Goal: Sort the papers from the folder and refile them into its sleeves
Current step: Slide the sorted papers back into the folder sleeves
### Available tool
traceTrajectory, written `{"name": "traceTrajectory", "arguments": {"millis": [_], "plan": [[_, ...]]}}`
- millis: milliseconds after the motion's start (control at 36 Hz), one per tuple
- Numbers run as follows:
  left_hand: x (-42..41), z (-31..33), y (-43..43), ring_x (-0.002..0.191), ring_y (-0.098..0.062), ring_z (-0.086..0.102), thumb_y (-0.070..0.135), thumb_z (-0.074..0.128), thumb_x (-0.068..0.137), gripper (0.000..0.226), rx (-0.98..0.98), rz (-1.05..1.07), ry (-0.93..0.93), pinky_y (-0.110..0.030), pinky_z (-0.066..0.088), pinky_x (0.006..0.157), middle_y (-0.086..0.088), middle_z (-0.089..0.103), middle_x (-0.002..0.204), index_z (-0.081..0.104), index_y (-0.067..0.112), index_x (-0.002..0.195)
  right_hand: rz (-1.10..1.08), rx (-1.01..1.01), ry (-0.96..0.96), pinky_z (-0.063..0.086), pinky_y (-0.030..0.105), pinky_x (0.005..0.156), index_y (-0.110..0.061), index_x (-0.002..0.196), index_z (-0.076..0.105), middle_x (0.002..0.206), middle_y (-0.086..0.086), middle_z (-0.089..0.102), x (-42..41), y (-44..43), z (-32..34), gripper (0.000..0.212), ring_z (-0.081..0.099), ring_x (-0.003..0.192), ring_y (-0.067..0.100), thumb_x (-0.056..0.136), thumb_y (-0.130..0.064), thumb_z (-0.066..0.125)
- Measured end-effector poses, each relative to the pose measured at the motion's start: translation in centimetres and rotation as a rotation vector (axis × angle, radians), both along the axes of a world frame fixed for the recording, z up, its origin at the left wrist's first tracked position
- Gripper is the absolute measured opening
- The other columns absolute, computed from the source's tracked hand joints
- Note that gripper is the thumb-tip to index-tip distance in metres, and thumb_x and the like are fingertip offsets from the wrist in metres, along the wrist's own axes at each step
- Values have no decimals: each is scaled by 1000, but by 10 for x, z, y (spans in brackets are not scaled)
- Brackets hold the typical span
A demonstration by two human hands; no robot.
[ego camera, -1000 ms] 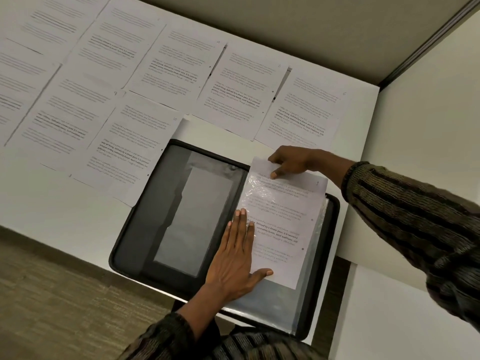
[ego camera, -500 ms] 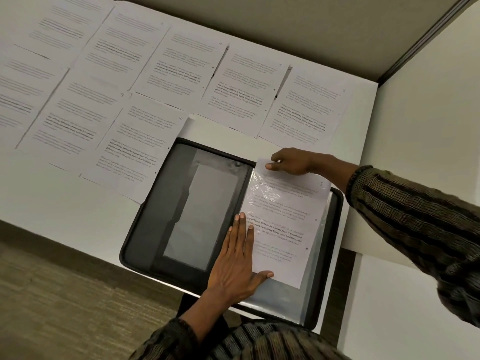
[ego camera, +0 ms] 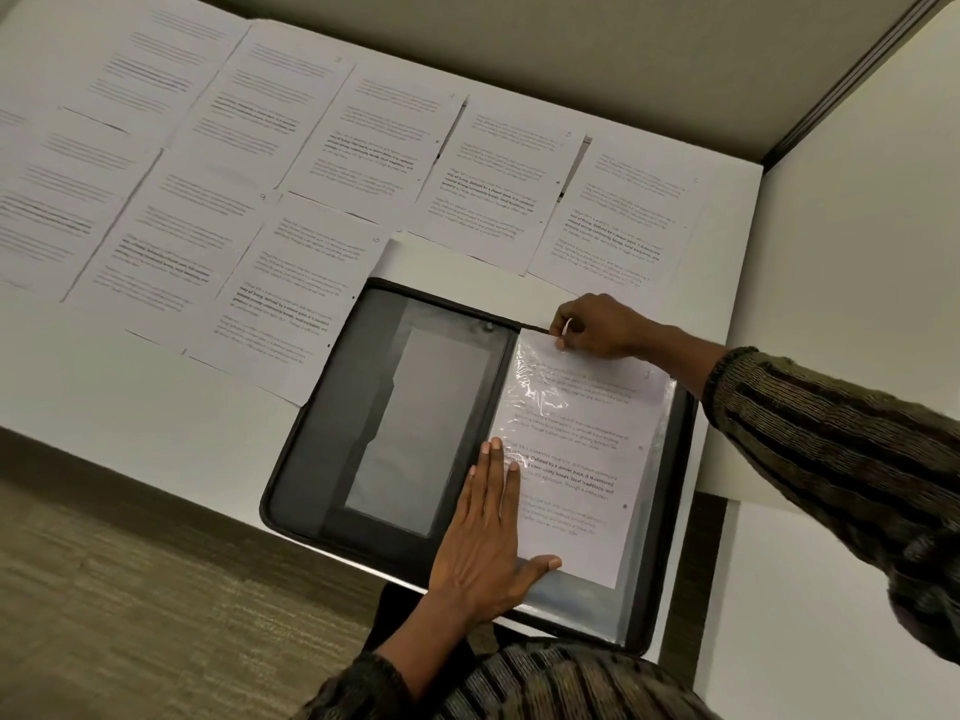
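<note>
Clear plastic sleeve [ego camera: 641, 595] lies on the right half of the open black folder [ego camera: 322, 449], holding a printed sheet [ego camera: 576, 459]; we can't tell how far in. Left hand [ego camera: 483, 532] is flat, fingers together, pressing the sheet's left edge. Right hand [ego camera: 597, 327] pinches its top edge. Folder sits at the white table's [ego camera: 130, 397] near edge, with numbered pages [ego camera: 363, 163] in rows beyond.

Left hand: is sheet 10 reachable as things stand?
Probably yes: sheet 10 lies uncovered beside the folder, with the path clear, though the left hand presses flat on the page.
</note>
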State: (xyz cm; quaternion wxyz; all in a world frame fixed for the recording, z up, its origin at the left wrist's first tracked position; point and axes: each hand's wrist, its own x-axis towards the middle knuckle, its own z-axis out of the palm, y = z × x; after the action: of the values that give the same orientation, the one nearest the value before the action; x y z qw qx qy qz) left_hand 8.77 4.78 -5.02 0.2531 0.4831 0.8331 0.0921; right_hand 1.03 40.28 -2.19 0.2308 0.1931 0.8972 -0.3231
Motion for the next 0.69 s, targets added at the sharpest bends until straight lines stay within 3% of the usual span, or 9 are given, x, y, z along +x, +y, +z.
{"name": "traceTrajectory", "arguments": {"millis": [139, 222, 333, 472, 556, 611, 694], "plan": [[2, -1, -2, 160, -33, -25, 88, 40, 92, 124, 3, 1, -6, -50, -5, 132, -17, -30, 171, -22, 9, 164, -105, -51, 16, 49, 39, 93, -14, 107, 71, 115, -2, 68, 2, -3, 3, 31, 62, 106, 18, 99, -45, 68], [3, -1, -2, 159, -32, -27, 89, 38, 93, 123, -2, -8, -3, -49, -5, 131, -16, -32, 170, -26, 10, 163, -92, -64, -19, 50, 35, 87, -18, 106, 69, 107, -4, 66, 6, -8, 1, 41, 59, 96, 12, 85, -51, 82], [2, 0, -2, 159, -32, -28, 88, 38, 93, 123, -15, -12, -9, -49, -6, 130, -16, -34, 170, -24, 8, 163, -48, 15, -3, 53, 36, 84, -19, 110, 68, 105, -2, 68, 13, -16, -4, 54, 63, 95, 18, 69, -41, 96], [0, 1, -2, 159, -31, -29, 86, 40, 94, 123, -4, -14, -24, -49, -5, 131, -16, -34, 170, -24, 8, 163, -80, 13, 40, 49, 31, 78, -18, 104, 74, 95, -4, 71, 13, -19, -6, 48, 64, 89, 15, 65, -32, 99], [-1, 3, -4, 160, -31, -27, 86, 39, 95, 122, 17, -11, -30, -49, -4, 130, -16, -33, 170, -22, 6, 164, -78, -51, 0, 49, 32, 83, -16, 109, 76, 102, -3, 71, 12, -19, -2, 39, 64, 97, 15, 77, -29, 93], [-2, 4, -5, 160, -31, -27, 86, 39, 95, 122, 15, -13, -30, -48, -4, 130, -16, -33, 170, -21, 4, 164, -87, -103, -27, 46, 29, 79, -16, 108, 76, 102, -7, 70, 12, -18, 0, 33, 64, 99, 14, 83, -33, 88], [-2, 7, -5, 159, -30, -30, 87, 38, 95, 122, 4, -19, -37, -48, -6, 130, -15, -36, 169, -21, 5, 163, -167, -174, 9, 48, 26, 75, -21, 103, 77, 99, -9, 73, 13, -20, 3, 37, 66, 93, 9, 75, -40, 93]]}}
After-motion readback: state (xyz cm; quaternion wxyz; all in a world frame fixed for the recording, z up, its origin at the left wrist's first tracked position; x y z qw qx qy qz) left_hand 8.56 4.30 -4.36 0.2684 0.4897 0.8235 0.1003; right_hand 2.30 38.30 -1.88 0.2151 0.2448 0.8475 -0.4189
